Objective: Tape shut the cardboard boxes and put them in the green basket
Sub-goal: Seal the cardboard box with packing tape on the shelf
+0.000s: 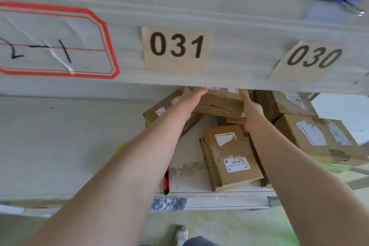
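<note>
Both my arms reach under the upper shelf beam (219,78) into a lower shelf. My left hand (192,96) lies against the left end of a flat cardboard box (221,104) at the back, and my right hand (251,110) lies against its right end. The beam hides the fingertips of both hands, so the grip cannot be made out. Another cardboard box with white labels (231,158) lies flat at the front of the shelf. The green basket is out of sight.
More cardboard boxes lie left (159,110) and right (319,138), (289,104) of the held one. A red and black utility knife (167,181) lies at the shelf's front edge. The beam carries labels 031 and 030. My shoe (181,235) stands on the floor below.
</note>
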The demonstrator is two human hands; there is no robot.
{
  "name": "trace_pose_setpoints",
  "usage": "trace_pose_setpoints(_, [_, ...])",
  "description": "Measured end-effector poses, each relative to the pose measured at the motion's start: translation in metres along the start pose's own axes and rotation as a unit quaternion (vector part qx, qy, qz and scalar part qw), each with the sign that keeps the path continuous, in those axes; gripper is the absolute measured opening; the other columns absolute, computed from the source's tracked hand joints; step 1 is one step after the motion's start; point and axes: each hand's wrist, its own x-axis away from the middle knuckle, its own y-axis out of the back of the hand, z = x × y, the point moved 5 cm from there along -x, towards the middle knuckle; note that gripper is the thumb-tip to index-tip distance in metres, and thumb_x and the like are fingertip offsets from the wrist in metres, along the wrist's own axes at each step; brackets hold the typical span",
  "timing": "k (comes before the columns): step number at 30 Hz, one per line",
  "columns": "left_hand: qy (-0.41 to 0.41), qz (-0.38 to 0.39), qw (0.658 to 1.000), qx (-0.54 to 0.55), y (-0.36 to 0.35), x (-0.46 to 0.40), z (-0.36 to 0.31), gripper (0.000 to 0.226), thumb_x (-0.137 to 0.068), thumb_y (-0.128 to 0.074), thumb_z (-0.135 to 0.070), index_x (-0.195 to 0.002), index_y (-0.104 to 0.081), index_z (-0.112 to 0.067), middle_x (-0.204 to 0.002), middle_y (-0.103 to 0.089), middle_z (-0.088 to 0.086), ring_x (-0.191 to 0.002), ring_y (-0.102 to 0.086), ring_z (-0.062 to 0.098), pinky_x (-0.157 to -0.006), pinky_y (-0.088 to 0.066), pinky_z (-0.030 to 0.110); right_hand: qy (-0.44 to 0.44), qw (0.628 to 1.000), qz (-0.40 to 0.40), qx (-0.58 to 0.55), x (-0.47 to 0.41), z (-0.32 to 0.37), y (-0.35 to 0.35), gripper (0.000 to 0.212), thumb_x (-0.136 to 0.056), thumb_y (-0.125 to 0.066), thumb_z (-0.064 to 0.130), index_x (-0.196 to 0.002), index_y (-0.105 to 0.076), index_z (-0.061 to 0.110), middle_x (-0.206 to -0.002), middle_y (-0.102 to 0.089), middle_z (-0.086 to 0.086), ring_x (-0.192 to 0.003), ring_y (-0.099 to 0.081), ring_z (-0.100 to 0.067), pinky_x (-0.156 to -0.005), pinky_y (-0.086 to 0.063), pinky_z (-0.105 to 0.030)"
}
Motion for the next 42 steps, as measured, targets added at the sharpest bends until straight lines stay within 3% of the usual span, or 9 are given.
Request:
trace_pose_setpoints(5, [-0.014,-0.033,0.999,0.02,-0.006,0.008,0.001,0.088,-0.088,-0.063,-0.052,-0.156,-0.016,-0.02,-0.16,-0.024,0.006,-0.14,-0.032,0.029,-0.11,-0.029,0.048,0.024,0.999,-0.028,-0.031,0.002,-0.005,0.002,0.039,-0.09,-0.063,0.05,-0.115,-0.06,0.02,-0.085,-0.058,0.004,-0.069,-0.052,-0.014,-0.058,-0.041,-0.027])
trace_pose_setpoints(8, [-0.045,-0.138,0.987,0.071,0.002,0.024,0.007,0.08,-0.083,-0.07,-0.051,-0.144,-0.03,-0.018,-0.144,-0.041,0.007,-0.107,-0.046,0.021,-0.087,-0.04,0.036,0.025,0.996,-0.051,-0.073,0.019,-0.007,-0.003,0.036,-0.087,-0.062,0.054,-0.082,-0.05,0.021,-0.074,-0.047,0.005,-0.061,-0.041,-0.012,-0.056,-0.037,-0.027])
trace_pose_setpoints(14, [-0.101,-0.269,0.936,0.202,0.058,0.059,0.016,0.067,-0.072,-0.084,-0.042,-0.11,-0.032,-0.024,-0.11,-0.053,0.002,-0.092,-0.058,0.021,-0.076,-0.053,0.033,0.056,0.994,-0.032,-0.089,0.079,-0.017,-0.057,0.048,-0.083,-0.071,0.049,-0.109,-0.041,0.023,-0.093,-0.051,0.006,-0.081,-0.051,-0.01,-0.074,-0.042,-0.032])
trace_pose_setpoints(19, [-0.134,-0.305,0.916,0.222,0.165,0.083,0.031,0.07,-0.07,-0.087,-0.03,-0.119,-0.037,-0.021,-0.106,-0.062,0.001,-0.082,-0.062,0.008,-0.073,-0.05,0.025,0.069,0.993,0.072,-0.064,0.133,-0.026,-0.126,0.051,-0.076,-0.079,0.045,-0.106,-0.045,0.021,-0.101,-0.059,0.002,-0.087,-0.058,-0.012,-0.068,-0.044,-0.027])
trace_pose_setpoints(25, [-0.102,-0.261,0.931,0.233,0.295,0.113,0.064,0.077,-0.071,-0.087,-0.027,-0.129,-0.036,-0.025,-0.095,-0.064,-0.011,-0.081,-0.068,0.008,-0.073,-0.056,0.033,-0.008,0.965,0.262,-0.026,0.187,-0.051,-0.212,0.098,-0.06,-0.078,0.068,-0.142,-0.038,0.032,-0.111,-0.056,0.012,-0.097,-0.058,-0.012,-0.083,-0.049,-0.04])
trace_pose_setpoints(28, [-0.095,-0.205,0.953,0.202,0.338,0.115,0.072,0.073,-0.073,-0.086,-0.022,-0.129,-0.039,-0.026,-0.09,-0.067,-0.017,-0.07,-0.069,-0.001,-0.069,-0.055,0.032,-0.043,0.933,0.347,-0.089,0.205,-0.064,-0.252,0.088,-0.059,-0.079,0.056,-0.138,-0.05,0.027,-0.12,-0.069,-0.001,-0.105,-0.069,-0.024,-0.088,-0.055,-0.045])
trace_pose_setpoints(34, [-0.058,-0.265,0.955,0.119,0.389,0.114,0.079,0.084,-0.075,-0.084,-0.025,-0.139,-0.03,-0.028,-0.136,-0.043,0.001,-0.107,-0.055,0.018,-0.096,-0.043,0.039,0.02,0.956,0.258,-0.14,0.232,-0.083,-0.307,0.103,-0.048,-0.085,0.049,-0.14,-0.042,0.033,-0.119,-0.068,0.001,-0.092,-0.069,-0.017,-0.062,-0.055,-0.03])
trace_pose_setpoints(39, [0.125,-0.154,0.973,0.121,0.369,0.116,0.083,0.117,-0.054,-0.075,-0.075,-0.148,-0.031,-0.022,-0.15,-0.039,0.009,-0.136,-0.039,0.033,-0.109,-0.031,0.059,0.156,0.969,0.186,-0.051,0.252,-0.09,-0.323,0.13,-0.048,-0.087,0.047,-0.153,-0.01,0.037,-0.145,-0.043,0.003,-0.13,-0.048,-0.016,-0.108,-0.042,-0.045])
trace_pose_setpoints(42, [0.171,-0.03,0.963,0.208,0.356,0.115,0.075,0.098,-0.053,-0.063,-0.085,-0.124,-0.056,-0.018,-0.107,-0.073,0.01,-0.107,-0.065,0.032,-0.095,-0.046,0.062,0.3,0.935,0.143,0.12,0.269,-0.087,-0.325,0.137,-0.048,-0.086,0.043,-0.154,-0.001,0.029,-0.141,-0.03,0.004,-0.134,-0.029,-0.014,-0.113,-0.03,-0.041])
